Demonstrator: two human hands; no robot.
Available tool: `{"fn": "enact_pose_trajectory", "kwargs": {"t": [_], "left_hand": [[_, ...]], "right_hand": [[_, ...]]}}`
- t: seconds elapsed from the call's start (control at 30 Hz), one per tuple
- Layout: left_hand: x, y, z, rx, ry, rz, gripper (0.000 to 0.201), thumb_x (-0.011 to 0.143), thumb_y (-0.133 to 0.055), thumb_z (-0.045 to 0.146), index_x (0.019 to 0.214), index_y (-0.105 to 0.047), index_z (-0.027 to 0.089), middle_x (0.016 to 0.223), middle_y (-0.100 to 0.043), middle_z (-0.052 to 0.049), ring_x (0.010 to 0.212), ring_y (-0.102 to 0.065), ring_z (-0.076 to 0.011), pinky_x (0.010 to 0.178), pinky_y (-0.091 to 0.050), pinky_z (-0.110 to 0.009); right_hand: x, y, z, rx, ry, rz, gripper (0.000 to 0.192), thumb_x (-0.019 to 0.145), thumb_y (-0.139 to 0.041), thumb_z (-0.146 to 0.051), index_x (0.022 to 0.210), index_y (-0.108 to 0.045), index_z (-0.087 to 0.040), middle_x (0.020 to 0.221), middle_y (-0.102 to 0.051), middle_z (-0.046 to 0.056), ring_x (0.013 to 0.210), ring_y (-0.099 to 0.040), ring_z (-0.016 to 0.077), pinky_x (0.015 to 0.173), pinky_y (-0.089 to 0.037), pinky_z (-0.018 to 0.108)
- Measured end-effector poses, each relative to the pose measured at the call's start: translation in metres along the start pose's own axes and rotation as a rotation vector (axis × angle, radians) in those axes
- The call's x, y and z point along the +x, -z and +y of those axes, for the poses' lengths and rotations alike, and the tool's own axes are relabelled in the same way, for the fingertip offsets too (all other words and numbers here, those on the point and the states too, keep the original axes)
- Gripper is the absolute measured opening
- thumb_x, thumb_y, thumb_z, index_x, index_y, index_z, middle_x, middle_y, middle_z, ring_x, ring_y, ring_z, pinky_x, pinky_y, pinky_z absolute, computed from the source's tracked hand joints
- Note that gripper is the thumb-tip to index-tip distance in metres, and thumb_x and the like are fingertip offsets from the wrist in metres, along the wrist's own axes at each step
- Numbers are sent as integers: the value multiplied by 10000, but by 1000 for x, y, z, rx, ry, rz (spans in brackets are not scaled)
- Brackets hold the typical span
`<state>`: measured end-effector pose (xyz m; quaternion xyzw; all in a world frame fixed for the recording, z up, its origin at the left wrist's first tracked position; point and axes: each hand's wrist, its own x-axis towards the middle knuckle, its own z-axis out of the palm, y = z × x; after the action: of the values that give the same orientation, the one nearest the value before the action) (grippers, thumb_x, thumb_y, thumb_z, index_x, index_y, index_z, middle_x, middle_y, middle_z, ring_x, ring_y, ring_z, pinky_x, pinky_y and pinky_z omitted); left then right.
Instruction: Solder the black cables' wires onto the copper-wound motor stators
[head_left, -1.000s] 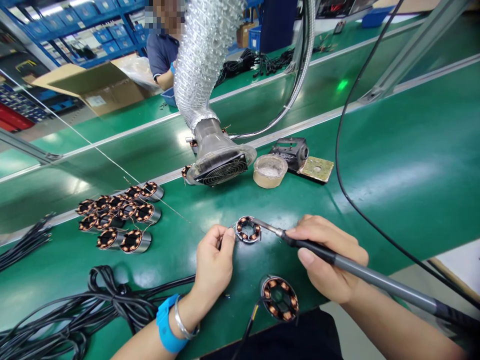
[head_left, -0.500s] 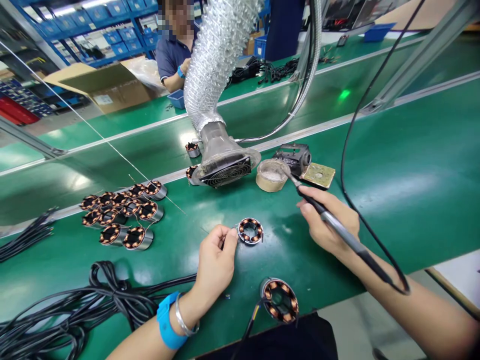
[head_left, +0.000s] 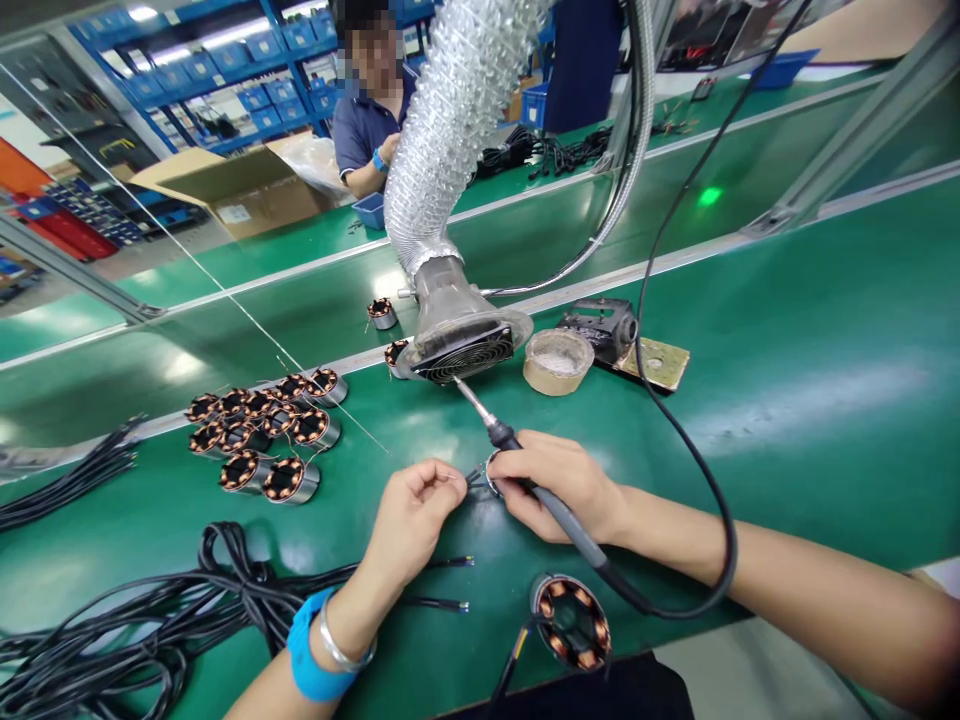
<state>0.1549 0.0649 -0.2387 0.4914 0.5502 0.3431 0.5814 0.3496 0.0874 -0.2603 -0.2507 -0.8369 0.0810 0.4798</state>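
My right hand (head_left: 559,485) grips a soldering iron (head_left: 504,436), its tip pointing up and away toward the fume fan. The same hand rests on a small motor stator (head_left: 489,474), which it mostly hides. My left hand (head_left: 411,515) pinches thin wires at the stator's left side. A second stator (head_left: 573,621) with copper coils and a black lead lies near the table's front edge.
A fume extraction fan (head_left: 463,345) on a foil duct stands behind. A round tin (head_left: 558,360) and an iron stand (head_left: 609,330) sit to its right. Several stators (head_left: 262,430) lie at left, black cables (head_left: 150,620) at front left. A person (head_left: 367,110) works opposite.
My right hand came back from the tin at the rear and now rests on the stator, with the iron tip lifted away. My left hand stayed at the stator's left side.
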Motion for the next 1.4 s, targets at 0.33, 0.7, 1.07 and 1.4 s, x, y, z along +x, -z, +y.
{"fn": "enact_pose_trajectory", "kwargs": {"t": [0.33,0.7,1.07,1.4], "left_hand": [[5,3,4,188,58,-98,272,770,-661,384,774,-713,117,635,-606,-3,593,-460,-106,571,-371,-210],[8,0,9,316,-20,-148,294,860,-591,390,803,-754,152,756,-696,-29,696,-552,-148,638,-421,-231],[0,-1,10,452,-190,-85,197,863,-589,268,886,-773,202,809,-732,-8,715,-628,-137,638,-466,-201],[-13,-2,10,469,-282,-29,272,770,-523,145,924,-746,155,771,-675,-41,622,-595,-136,540,-447,-216]], "right_hand": [[-14,3,1,85,-74,38,244,819,-582,-37,1021,-577,-176,801,-677,45,656,-582,145,604,-509,266],[-10,1,-4,58,-112,46,286,854,-583,-67,1105,-568,-203,837,-679,38,645,-564,142,591,-505,269],[1,3,-5,126,-190,-88,277,897,-499,-84,1140,-555,-204,903,-695,44,736,-624,149,676,-548,275],[-2,1,-12,81,-278,-81,295,867,-491,-57,1120,-541,-199,863,-655,29,761,-636,145,705,-544,259]]}}
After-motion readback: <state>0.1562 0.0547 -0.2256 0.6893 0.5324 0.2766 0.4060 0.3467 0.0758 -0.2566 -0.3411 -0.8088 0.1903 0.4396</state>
